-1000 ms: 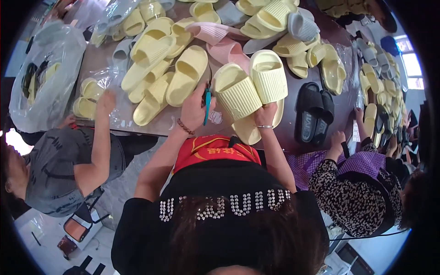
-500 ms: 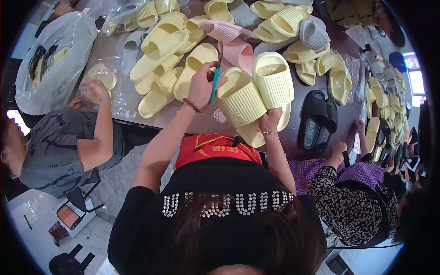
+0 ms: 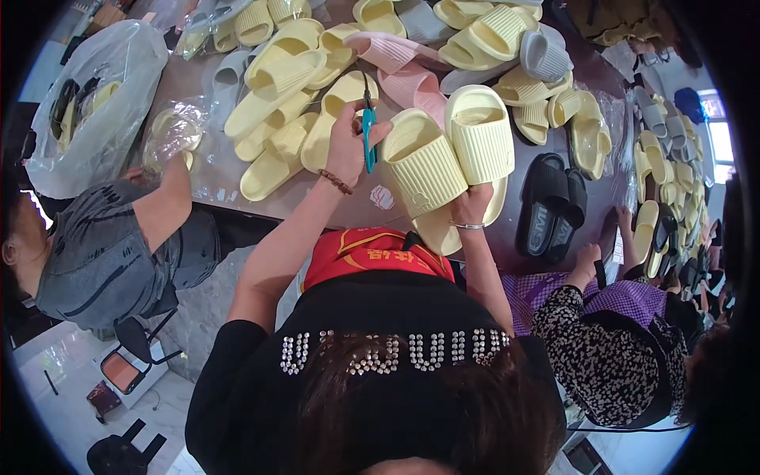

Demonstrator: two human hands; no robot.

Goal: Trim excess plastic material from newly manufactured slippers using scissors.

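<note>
The pair of pale yellow slippers (image 3: pixel 443 162) sits up in the right hand (image 3: pixel 473 204), above the table's near edge. That hand is clamped on them from below, though its fingertips are hidden behind. Just left of them, the left hand (image 3: pixel 348 142) has its fingers folded round the teal handles of the scissors (image 3: pixel 369 134), blades pointing away; I can't tell whether those blades are parted.

From where I stand, a careless swing of the left hand rightward could nick the soft ribbed straps, and since one hand carries both, a slackened grip could let one drop. Beyond the left fingers, the blade tips lie close over another yellow slipper (image 3: pixel 321 131), which might get scratched too.

Now the writing: right of the right fingers, black slippers (image 3: pixel 550 207) carry pale lettering on their insoles. Nearer the body, a red apron (image 3: pixel 380 257) has yellow characters, and a black shirt (image 3: pixel 372 305) spells rhinestone letters, partly covered by hair. Between the hands, a small red-and-white printed patch (image 3: pixel 381 197) is too small to read.
</note>
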